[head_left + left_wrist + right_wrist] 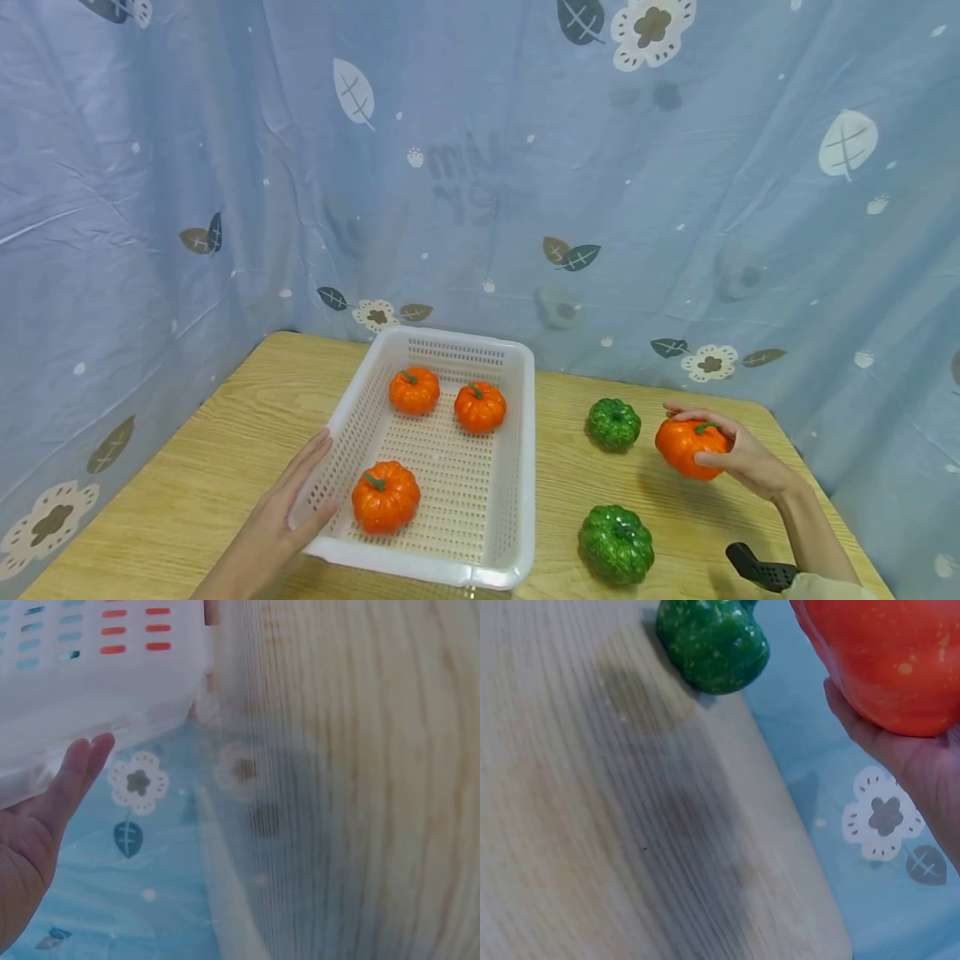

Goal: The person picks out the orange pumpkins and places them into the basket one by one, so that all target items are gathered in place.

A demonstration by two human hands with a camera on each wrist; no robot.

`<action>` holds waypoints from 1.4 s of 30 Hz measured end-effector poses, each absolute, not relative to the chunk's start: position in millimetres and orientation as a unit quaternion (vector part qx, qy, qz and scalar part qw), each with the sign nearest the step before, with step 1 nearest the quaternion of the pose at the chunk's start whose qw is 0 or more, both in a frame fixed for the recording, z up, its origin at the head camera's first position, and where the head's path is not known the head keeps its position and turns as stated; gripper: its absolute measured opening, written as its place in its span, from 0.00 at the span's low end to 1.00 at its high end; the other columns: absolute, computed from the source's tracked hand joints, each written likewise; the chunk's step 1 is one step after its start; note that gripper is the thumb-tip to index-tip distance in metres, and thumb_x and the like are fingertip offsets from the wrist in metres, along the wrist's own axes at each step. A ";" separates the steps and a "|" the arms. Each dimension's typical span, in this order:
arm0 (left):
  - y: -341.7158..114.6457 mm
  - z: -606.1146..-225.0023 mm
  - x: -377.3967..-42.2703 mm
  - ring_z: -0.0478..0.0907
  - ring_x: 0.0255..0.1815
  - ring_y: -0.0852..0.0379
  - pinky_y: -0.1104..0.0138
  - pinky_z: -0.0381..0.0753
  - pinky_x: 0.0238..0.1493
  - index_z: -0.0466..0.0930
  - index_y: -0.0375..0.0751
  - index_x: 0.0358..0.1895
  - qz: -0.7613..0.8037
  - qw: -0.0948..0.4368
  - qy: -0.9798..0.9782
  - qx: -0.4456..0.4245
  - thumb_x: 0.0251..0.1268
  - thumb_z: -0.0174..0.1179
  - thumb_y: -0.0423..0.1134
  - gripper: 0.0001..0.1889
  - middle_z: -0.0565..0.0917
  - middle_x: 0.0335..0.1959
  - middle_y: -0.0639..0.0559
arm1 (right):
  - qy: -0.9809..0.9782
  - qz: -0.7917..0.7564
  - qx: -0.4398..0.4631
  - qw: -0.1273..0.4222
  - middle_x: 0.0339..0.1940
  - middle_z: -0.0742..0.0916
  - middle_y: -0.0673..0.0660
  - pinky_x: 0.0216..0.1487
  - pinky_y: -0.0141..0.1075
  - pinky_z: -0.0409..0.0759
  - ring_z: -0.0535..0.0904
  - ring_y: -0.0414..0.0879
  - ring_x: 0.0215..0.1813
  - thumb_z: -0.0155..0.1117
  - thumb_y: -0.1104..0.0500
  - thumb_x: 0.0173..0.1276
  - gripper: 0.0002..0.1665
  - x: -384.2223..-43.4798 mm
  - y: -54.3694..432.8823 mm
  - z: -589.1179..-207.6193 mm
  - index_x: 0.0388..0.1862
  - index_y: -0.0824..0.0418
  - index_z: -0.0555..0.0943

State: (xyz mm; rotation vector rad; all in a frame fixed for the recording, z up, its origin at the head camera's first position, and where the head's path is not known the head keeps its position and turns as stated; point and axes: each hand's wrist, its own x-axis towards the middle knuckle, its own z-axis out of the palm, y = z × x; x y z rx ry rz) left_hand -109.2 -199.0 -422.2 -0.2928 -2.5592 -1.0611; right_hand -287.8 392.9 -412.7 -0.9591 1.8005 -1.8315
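Observation:
An orange pumpkin [684, 450] is gripped in my right hand [753, 460], raised over the right part of the table; the right wrist view shows this pumpkin [892, 660] with fingers under it. My left hand [281, 512] rests against the left wall of a white perforated basket [525, 467], its fingers straight. Inside the basket lie three orange pumpkins: one at the back left [414, 392], one at the back right [480, 408] and one at the front left [386, 498]. Two green pumpkins, a far one [613, 424] and a near one [617, 544], sit between basket and right hand.
The wooden table [225, 450] carries everything and ends at its back and side edges against a blue patterned curtain [480, 183]. A black strap-like piece [757, 571] sits at the right wrist.

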 end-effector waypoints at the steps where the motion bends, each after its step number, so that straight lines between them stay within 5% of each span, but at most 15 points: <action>1: -199.1 -422.3 -109.3 0.45 0.71 0.76 0.73 0.51 0.71 0.57 0.49 0.74 -0.374 0.176 -0.905 -0.104 0.65 0.61 0.40 0.35 0.56 0.76 0.50 | 0.641 -0.656 -0.346 0.195 0.72 0.68 0.46 0.55 0.43 0.80 0.71 0.42 0.65 0.47 0.79 0.66 0.27 -284.9 392.2 -412.3 0.62 0.63 0.73; 3: -199.5 -422.2 -109.1 0.45 0.71 0.77 0.77 0.50 0.69 0.57 0.49 0.74 -0.374 0.172 -0.905 -0.104 0.65 0.61 0.41 0.36 0.56 0.76 0.49 | 0.646 -0.656 -0.344 0.186 0.70 0.70 0.45 0.54 0.42 0.81 0.71 0.41 0.64 0.48 0.78 0.66 0.28 -279.3 390.1 -411.6 0.64 0.63 0.73; 7: -200.2 -420.8 -109.0 0.44 0.69 0.79 0.46 0.61 0.68 0.55 0.50 0.75 -0.380 0.156 -0.907 -0.096 0.66 0.61 0.42 0.36 0.54 0.76 0.49 | 0.667 -0.650 -0.324 0.170 0.67 0.71 0.42 0.51 0.41 0.82 0.73 0.40 0.61 0.50 0.77 0.67 0.31 -272.1 386.1 -412.8 0.67 0.60 0.71; 10: -200.2 -421.0 -109.9 0.42 0.67 0.84 0.34 0.62 0.59 0.55 0.48 0.75 -0.388 0.148 -0.905 -0.095 0.66 0.61 0.43 0.36 0.54 0.76 0.48 | 0.681 -0.647 -0.300 0.164 0.66 0.72 0.39 0.50 0.40 0.83 0.76 0.40 0.58 0.50 0.76 0.67 0.32 -267.9 384.1 -415.6 0.68 0.56 0.71; 19: -200.0 -420.8 -109.7 0.42 0.68 0.82 0.32 0.61 0.58 0.56 0.48 0.75 -0.391 0.155 -0.902 -0.103 0.65 0.61 0.42 0.36 0.54 0.76 0.48 | 0.683 -0.644 -0.309 0.153 0.67 0.73 0.46 0.49 0.44 0.83 0.77 0.45 0.57 0.47 0.75 0.69 0.34 -259.5 371.4 -414.0 0.74 0.61 0.60; 33: -201.4 -422.0 -110.8 0.49 0.75 0.50 0.30 0.60 0.57 0.57 0.48 0.74 -0.396 0.163 -0.897 -0.111 0.64 0.62 0.41 0.37 0.55 0.76 0.47 | 0.725 -0.620 -0.280 0.105 0.60 0.75 0.47 0.44 0.44 0.85 0.78 0.45 0.52 0.54 0.74 0.66 0.32 -243.8 335.8 -399.2 0.70 0.61 0.65; 39: -201.9 -422.9 -111.5 0.42 0.69 0.79 0.31 0.61 0.57 0.56 0.49 0.75 -0.399 0.152 -0.898 -0.105 0.65 0.61 0.41 0.36 0.54 0.76 0.48 | 0.706 -0.636 -0.295 0.102 0.62 0.74 0.48 0.45 0.44 0.85 0.78 0.47 0.53 0.55 0.73 0.66 0.32 -237.9 312.3 -390.9 0.69 0.58 0.68; 42: -201.6 -423.4 -111.7 0.43 0.69 0.79 0.31 0.61 0.57 0.56 0.48 0.74 -0.400 0.162 -0.895 -0.111 0.64 0.62 0.40 0.37 0.55 0.76 0.47 | 0.704 -0.638 -0.293 0.110 0.62 0.74 0.49 0.45 0.45 0.84 0.78 0.48 0.52 0.55 0.72 0.66 0.32 -234.9 301.8 -386.6 0.68 0.56 0.69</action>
